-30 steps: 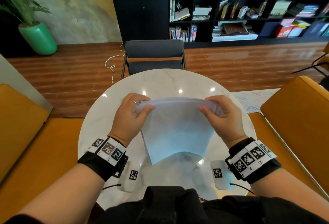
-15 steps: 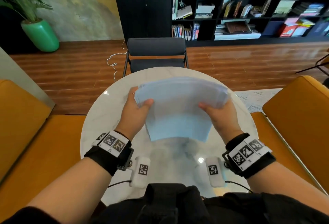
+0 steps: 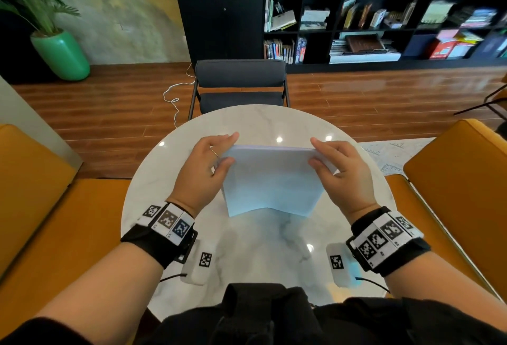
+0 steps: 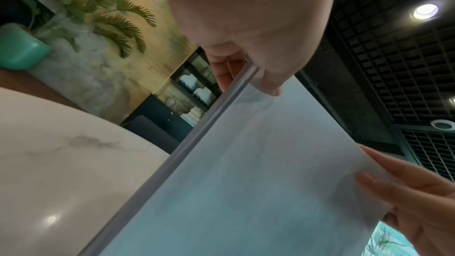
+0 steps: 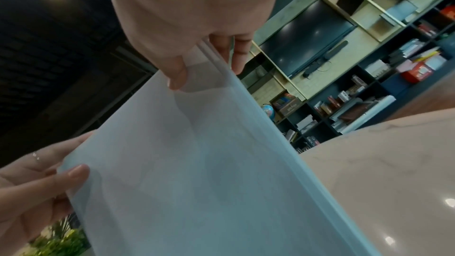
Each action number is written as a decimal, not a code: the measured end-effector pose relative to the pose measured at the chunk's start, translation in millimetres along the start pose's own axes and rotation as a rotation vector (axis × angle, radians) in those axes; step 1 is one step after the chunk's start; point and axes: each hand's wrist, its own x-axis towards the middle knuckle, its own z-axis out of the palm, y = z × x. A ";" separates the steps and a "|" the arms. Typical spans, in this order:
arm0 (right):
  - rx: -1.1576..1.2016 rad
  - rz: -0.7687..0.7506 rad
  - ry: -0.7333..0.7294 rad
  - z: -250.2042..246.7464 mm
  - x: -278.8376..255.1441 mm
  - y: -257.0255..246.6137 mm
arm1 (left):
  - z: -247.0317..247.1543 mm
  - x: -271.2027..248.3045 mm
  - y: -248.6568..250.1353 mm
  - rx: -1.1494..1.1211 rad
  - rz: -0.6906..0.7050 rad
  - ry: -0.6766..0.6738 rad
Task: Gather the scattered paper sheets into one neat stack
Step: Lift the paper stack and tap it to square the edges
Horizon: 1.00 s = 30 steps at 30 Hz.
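A stack of white paper sheets (image 3: 270,180) stands on edge on the round marble table (image 3: 263,125), its lower edge touching the top and its face tilted toward me. My left hand (image 3: 208,163) pinches the upper left corner, thumb in front and fingers behind. My right hand (image 3: 337,165) pinches the upper right corner the same way. In the left wrist view the stack (image 4: 246,182) shows its squared side edge under the left hand's thumb (image 4: 270,77). In the right wrist view the sheets (image 5: 197,172) run down from my right thumb (image 5: 177,73).
A dark grey chair (image 3: 238,84) stands behind the table. Orange seats (image 3: 452,180) flank it on both sides. Two small white tagged devices (image 3: 201,261) lie near the table's front edge. A black bookshelf (image 3: 356,23) and a green plant pot (image 3: 61,55) stand farther back.
The stack was lifted off the table half a second ago; now it has come back down, bottom edge on the marble. Both hands moved down with it, keeping their grip on the upper corners.
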 end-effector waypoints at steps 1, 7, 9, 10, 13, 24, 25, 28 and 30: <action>0.084 0.057 -0.017 -1.6 0.3 -0.9 | 0.9 0.0 -2.3 -0.073 -0.063 -0.011; 0.697 0.695 -0.187 17.1 -7.1 16.6 | 23.3 -1.5 -5.1 -0.474 -0.428 -0.131; 0.645 0.718 -0.164 24.6 -8.1 13.2 | 29.4 2.0 -1.0 -0.443 -0.463 -0.057; 0.636 0.714 -0.144 26.1 -6.4 10.0 | 30.2 4.3 0.3 -0.453 -0.466 -0.023; 0.736 0.679 -0.089 19.9 5.0 3.2 | 23.7 11.5 1.9 -0.551 -0.451 0.039; 0.916 0.635 -0.345 12.2 2.2 13.7 | 14.6 6.6 -18.2 -0.794 -0.487 -0.120; 0.910 0.641 -0.381 12.3 0.6 15.6 | 15.0 4.7 -21.8 -0.824 -0.510 -0.160; 0.902 0.653 -0.430 13.6 -3.2 17.5 | 17.5 -1.3 -28.7 -0.858 -0.565 -0.272; 0.899 0.662 -0.426 15.5 -1.8 14.6 | 20.2 -2.5 -26.3 -0.856 -0.546 -0.313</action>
